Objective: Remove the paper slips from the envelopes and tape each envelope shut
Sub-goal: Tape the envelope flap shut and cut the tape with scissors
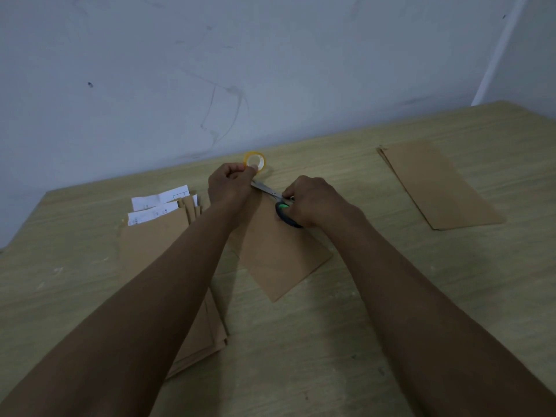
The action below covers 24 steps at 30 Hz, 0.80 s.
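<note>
Scissors (278, 203) in right hand (313, 201), fingers curled through green-black handles, blades pointing up-left toward left hand (230, 186). Left hand fingers pinch tape roll (255, 161), held at frame centre just above brown envelope (282, 251) lying on surface (391, 296). Stack of envelopes (156, 245) at left, under left forearm, white paper slips (159, 203) sticking out at top. Second pile of envelopes (439, 185) at upper right, well apart.

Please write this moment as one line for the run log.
left hand: holds yellow tape roll | right hand: grips green-handled scissors | brown paper envelope: under both hands
</note>
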Each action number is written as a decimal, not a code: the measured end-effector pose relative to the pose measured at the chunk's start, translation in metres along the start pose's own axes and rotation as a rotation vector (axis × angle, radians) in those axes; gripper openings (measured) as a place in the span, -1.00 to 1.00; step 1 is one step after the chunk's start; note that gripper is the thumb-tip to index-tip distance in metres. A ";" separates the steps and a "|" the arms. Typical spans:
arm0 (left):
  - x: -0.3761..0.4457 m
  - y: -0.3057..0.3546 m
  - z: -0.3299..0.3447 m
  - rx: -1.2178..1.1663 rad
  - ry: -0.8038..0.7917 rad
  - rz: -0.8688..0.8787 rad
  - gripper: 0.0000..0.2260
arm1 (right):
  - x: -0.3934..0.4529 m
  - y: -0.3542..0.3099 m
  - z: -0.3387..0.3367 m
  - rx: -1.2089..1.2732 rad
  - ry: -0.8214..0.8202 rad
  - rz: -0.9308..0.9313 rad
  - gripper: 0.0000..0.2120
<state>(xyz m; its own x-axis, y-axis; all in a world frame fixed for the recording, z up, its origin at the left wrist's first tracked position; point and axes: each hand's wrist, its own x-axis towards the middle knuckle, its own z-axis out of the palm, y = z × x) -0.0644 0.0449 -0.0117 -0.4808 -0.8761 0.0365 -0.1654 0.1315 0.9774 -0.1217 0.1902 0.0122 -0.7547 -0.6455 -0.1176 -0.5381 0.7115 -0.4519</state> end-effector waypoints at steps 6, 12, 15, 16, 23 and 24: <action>0.000 0.000 -0.002 -0.005 -0.023 0.005 -0.83 | 0.003 -0.001 0.002 0.005 0.009 0.016 -0.64; -0.007 0.008 0.000 0.038 -0.126 0.004 -0.86 | 0.003 -0.003 0.000 0.016 -0.004 0.035 -0.61; -0.008 0.007 0.001 -0.017 -0.156 -0.008 -0.86 | 0.002 -0.004 0.000 0.017 0.003 0.028 -0.63; -0.009 0.007 0.001 -0.025 -0.165 0.000 -0.86 | 0.002 -0.004 0.000 0.016 0.002 0.024 -0.65; -0.007 0.007 -0.002 -0.053 -0.172 0.038 -0.87 | -0.002 -0.003 -0.001 0.035 -0.011 0.023 -0.69; -0.007 0.008 -0.002 -0.054 -0.172 0.038 -0.87 | -0.003 -0.002 -0.002 0.046 -0.001 0.035 -0.70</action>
<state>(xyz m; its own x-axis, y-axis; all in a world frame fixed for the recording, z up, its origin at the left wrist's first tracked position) -0.0602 0.0513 -0.0039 -0.6269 -0.7780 0.0416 -0.1006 0.1338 0.9859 -0.1193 0.1913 0.0152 -0.7723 -0.6208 -0.1346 -0.4938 0.7200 -0.4875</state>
